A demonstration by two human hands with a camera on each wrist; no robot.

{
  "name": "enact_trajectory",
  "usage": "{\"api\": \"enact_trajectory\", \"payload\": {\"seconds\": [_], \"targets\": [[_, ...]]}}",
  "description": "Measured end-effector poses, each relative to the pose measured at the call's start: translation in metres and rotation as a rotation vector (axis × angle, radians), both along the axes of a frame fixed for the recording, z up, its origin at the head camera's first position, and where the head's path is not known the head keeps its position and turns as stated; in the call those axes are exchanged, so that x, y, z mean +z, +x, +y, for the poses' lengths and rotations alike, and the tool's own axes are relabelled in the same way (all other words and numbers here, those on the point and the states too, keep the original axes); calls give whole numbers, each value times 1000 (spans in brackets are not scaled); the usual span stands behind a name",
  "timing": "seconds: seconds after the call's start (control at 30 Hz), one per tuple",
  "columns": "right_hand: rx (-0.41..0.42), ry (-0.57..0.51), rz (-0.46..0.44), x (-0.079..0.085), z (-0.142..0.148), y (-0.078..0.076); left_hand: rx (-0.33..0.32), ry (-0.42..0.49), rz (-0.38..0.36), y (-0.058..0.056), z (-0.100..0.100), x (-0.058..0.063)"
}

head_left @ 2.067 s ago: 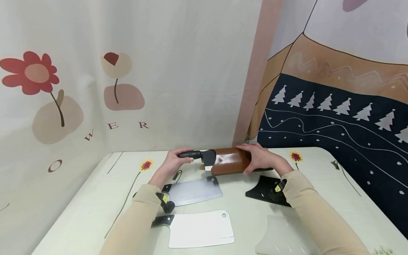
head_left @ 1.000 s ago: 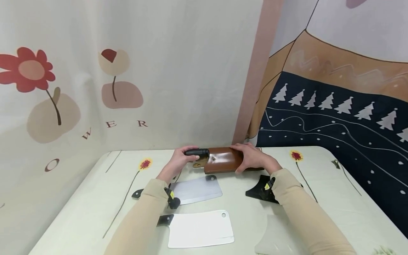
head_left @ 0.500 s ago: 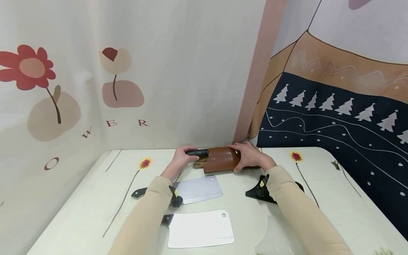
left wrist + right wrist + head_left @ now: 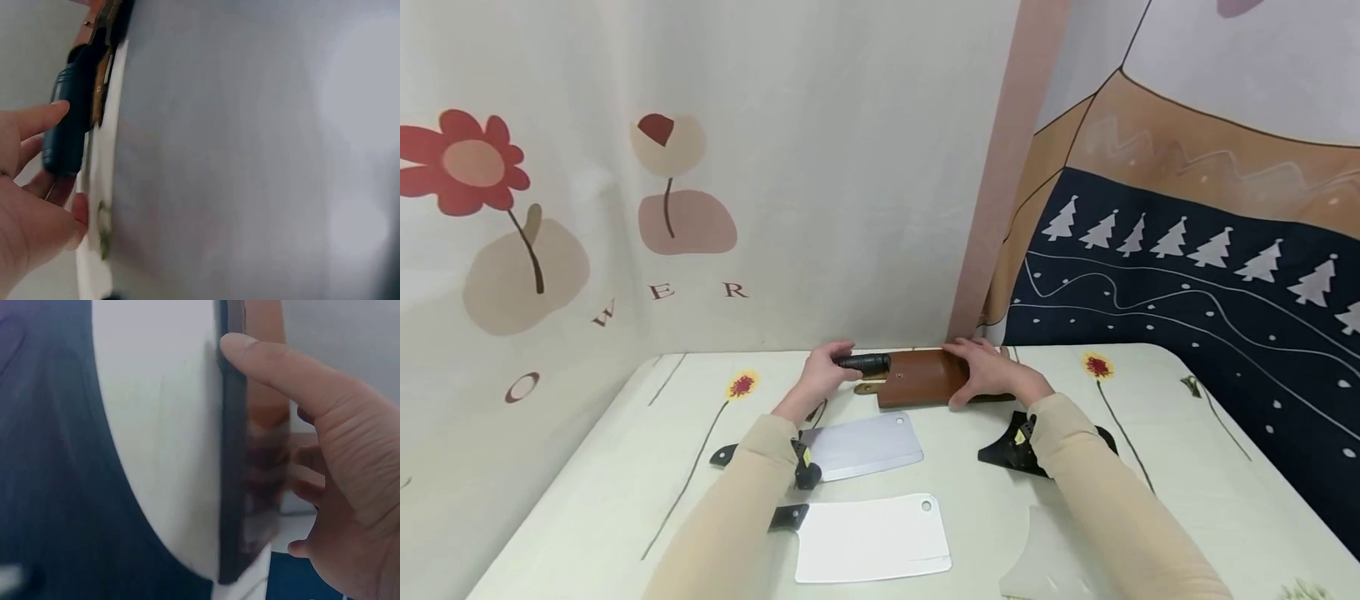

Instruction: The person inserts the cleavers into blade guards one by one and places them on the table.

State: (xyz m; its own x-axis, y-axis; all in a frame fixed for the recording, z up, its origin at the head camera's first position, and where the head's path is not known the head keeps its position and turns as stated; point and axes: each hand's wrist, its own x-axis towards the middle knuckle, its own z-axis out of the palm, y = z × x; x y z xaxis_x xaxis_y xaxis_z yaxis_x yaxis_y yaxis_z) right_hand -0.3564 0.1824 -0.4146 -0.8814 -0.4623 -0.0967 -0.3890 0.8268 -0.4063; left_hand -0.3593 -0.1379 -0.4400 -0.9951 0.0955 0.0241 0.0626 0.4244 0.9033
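Observation:
A brown leather knife sheath lies near the table's back edge. From its left end sticks the black handle of a cleaver, whose blade is hidden inside. My left hand holds that handle, thumb in front and fingers behind; the left wrist view shows the handle between thumb and fingers. With the thumb on its near edge and fingers over the far side, my right hand grips the sheath's right part. A brass-coloured snap strap hangs out at the sheath's mouth.
Two more cleavers lie in front: one with a grey blade, partly under my left wrist, and one with a white blade. A black sheath lies under my right wrist, and a translucent sheath nearer the front.
The cleaver's blade has slid rightward into the brown sheath until only the handle shows. The sheath has shifted slightly left and now lies flatter. Both hands have kept their hold.

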Motion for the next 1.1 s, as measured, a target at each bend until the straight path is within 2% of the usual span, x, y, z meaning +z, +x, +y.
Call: {"api": "enact_trajectory", "payload": {"seconds": [0.13,0.27,0.4,0.67,0.87,1.1], "targets": [[12,-59,19,9,12,12,-34,-39,22,11,-23,11],[30,-131,34,13,29,28,-50,-99,43,28,-54,22],[-9,-195,31,16,48,45,-50,-136,43,48,-85,24],[-69,-203,-2,15,83,71,-33,-52,-16,86,-138,20],[-65,-197,-13,15,102,91,-34,-68,-13,106,-151,15],[-55,-182,-51,2,116,109,-37,-54,15,124,-154,11]]}}
